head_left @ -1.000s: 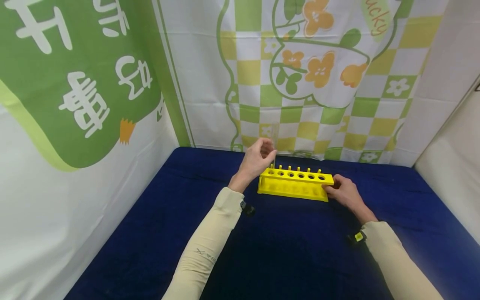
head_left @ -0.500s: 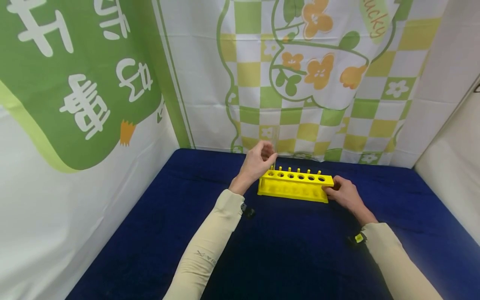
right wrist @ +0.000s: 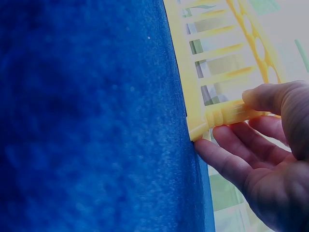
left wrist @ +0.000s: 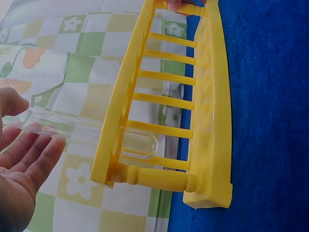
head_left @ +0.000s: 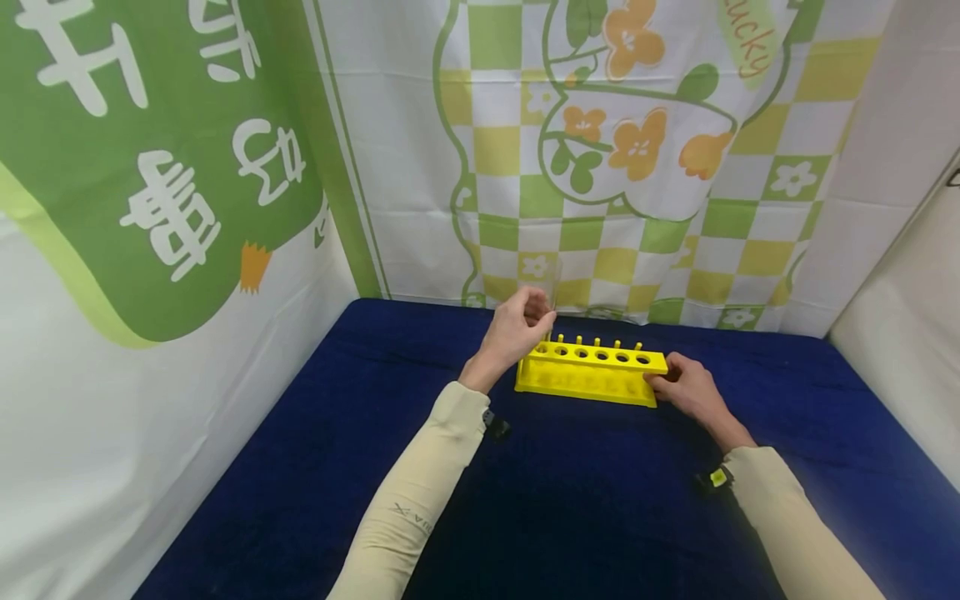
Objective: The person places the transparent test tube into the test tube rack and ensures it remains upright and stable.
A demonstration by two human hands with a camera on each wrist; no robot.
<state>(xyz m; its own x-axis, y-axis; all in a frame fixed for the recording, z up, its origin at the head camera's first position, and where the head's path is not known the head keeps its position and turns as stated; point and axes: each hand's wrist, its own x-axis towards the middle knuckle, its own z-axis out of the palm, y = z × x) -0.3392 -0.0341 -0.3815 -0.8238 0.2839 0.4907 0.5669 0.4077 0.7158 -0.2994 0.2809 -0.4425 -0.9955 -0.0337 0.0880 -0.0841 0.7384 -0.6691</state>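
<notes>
A yellow test tube rack (head_left: 585, 385) stands on the table, a row of round holes along its top plate. At its left end, my left hand (head_left: 513, 327) pinches a clear glass test tube (left wrist: 140, 143) between thumb and fingers. In the left wrist view the tube's rounded bottom is through a top-plate hole near the end post, short of the base. Its upper part shows only faintly above the hand in the head view. My right hand (head_left: 692, 387) grips the rack's right end post (right wrist: 234, 113), thumb on one side and fingers on the other.
Dark blue cloth (head_left: 585, 517) covers the table. Behind it hangs a checkered curtain (head_left: 498, 150) with flower prints, and a green and white curtain (head_left: 225, 358) closes the left side. Short yellow pegs (head_left: 597, 341) stand along the rack's back edge.
My left hand has lowered slightly, bringing the test tube down with it at the left end of the rack. The right hand keeps its grip on the rack, which stays in place.
</notes>
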